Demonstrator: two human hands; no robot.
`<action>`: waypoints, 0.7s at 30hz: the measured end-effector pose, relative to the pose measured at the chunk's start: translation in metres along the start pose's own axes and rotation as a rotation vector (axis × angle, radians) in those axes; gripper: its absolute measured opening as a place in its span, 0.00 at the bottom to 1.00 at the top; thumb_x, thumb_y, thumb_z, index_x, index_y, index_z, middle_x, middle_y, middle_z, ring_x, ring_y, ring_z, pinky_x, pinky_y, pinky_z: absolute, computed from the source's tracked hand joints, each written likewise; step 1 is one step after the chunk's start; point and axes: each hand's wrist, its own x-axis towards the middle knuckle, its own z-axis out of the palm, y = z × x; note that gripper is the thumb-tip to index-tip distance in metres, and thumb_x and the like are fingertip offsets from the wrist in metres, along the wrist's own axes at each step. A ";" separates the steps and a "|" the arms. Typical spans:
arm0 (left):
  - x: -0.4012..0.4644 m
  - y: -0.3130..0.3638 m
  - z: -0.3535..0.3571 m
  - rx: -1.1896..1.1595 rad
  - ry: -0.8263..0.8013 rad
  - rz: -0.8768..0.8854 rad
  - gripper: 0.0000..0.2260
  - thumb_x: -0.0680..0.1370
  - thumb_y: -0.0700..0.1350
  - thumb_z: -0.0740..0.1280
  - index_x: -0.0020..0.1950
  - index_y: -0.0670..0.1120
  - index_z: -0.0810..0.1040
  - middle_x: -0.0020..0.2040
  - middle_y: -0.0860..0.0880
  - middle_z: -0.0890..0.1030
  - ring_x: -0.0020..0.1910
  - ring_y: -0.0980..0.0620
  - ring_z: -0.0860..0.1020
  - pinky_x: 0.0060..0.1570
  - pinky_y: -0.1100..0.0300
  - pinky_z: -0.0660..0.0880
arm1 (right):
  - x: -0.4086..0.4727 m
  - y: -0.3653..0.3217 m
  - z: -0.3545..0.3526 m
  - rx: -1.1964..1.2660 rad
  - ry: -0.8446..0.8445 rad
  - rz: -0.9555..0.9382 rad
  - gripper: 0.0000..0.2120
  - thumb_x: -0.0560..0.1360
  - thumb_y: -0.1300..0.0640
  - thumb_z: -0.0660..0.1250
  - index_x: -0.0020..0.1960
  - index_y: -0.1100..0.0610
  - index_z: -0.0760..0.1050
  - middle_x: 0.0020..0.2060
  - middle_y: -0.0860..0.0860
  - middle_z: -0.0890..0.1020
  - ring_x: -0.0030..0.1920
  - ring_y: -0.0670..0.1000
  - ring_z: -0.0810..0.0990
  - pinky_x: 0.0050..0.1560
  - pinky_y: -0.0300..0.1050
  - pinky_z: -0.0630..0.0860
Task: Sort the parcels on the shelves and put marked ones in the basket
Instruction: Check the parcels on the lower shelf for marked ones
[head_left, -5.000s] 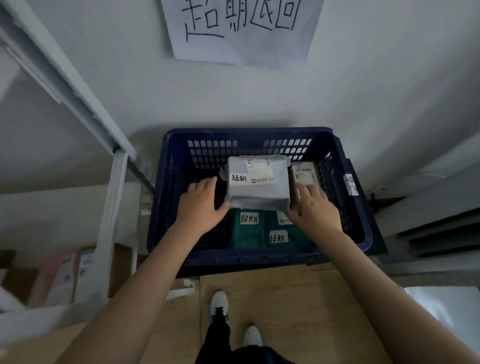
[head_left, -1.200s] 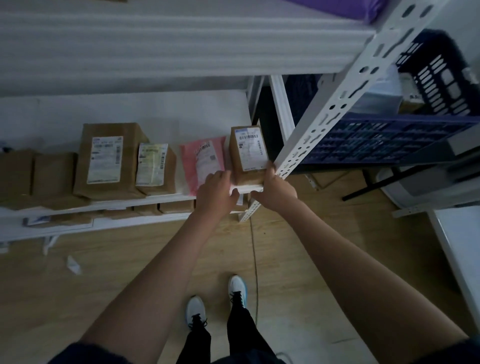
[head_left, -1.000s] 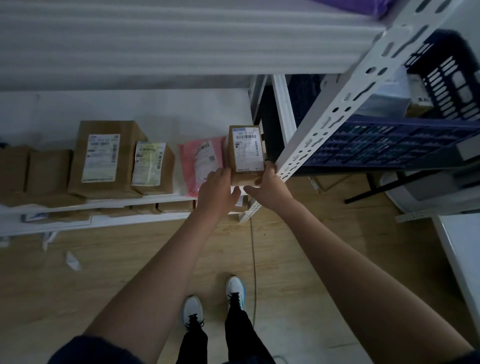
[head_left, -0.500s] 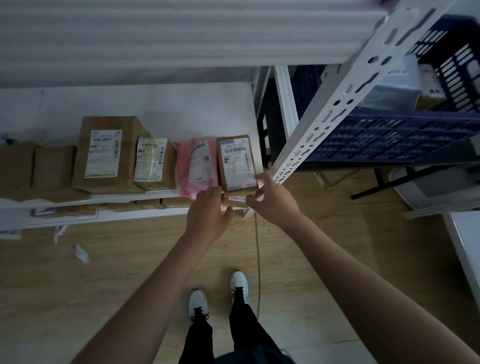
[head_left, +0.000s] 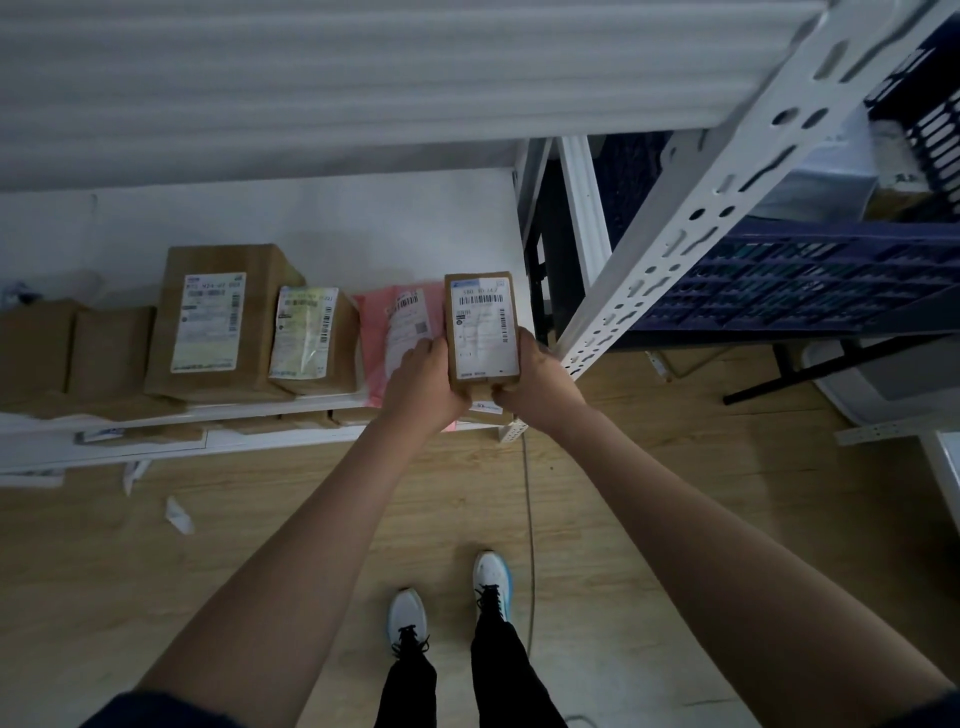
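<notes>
The small brown parcel (head_left: 482, 327) stands upright at the right-hand end of the shelf (head_left: 208, 415), its white printed label facing up toward the camera and its long axis running away from the person. Both hands are on its lower end: the left hand (head_left: 423, 387) curls its grip round the left edge, and the right hand (head_left: 537, 384) curls round the right edge, thumbs meeting under the bottom. So the parcel lies straight ahead of both grips, neither hand clearly nearer. No handwritten mark shows on the label from here, only barcodes, though the print is too small to read; my guess is that this one is being checked. Just beside it on the left leans a pink mailer (head_left: 397, 332), touching or nearly so, then a tan parcel (head_left: 311, 338) and a larger brown box (head_left: 213, 317). The blue basket (head_left: 810, 280) sits to the right, beyond the white slotted upright (head_left: 675, 239), so any transfer would have to swing rightward round that post.
</notes>
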 end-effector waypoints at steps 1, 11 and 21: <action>-0.001 0.000 0.000 -0.013 0.030 0.005 0.30 0.68 0.48 0.76 0.67 0.45 0.70 0.58 0.45 0.77 0.57 0.43 0.78 0.47 0.46 0.80 | -0.003 -0.002 -0.001 0.006 0.012 0.000 0.36 0.69 0.59 0.73 0.72 0.58 0.59 0.57 0.58 0.77 0.54 0.60 0.81 0.50 0.59 0.81; -0.084 0.034 -0.057 -0.145 0.402 0.233 0.37 0.67 0.43 0.81 0.71 0.37 0.68 0.66 0.43 0.74 0.66 0.46 0.72 0.54 0.45 0.81 | -0.091 -0.031 -0.044 0.026 0.318 -0.237 0.46 0.68 0.50 0.77 0.78 0.54 0.55 0.68 0.51 0.70 0.59 0.53 0.78 0.41 0.49 0.80; -0.114 0.050 -0.091 -0.194 0.449 0.261 0.44 0.68 0.48 0.81 0.77 0.42 0.61 0.71 0.43 0.73 0.70 0.46 0.70 0.64 0.48 0.76 | -0.130 -0.058 -0.066 0.053 0.398 -0.299 0.45 0.67 0.46 0.74 0.77 0.56 0.57 0.69 0.51 0.70 0.60 0.51 0.78 0.44 0.52 0.82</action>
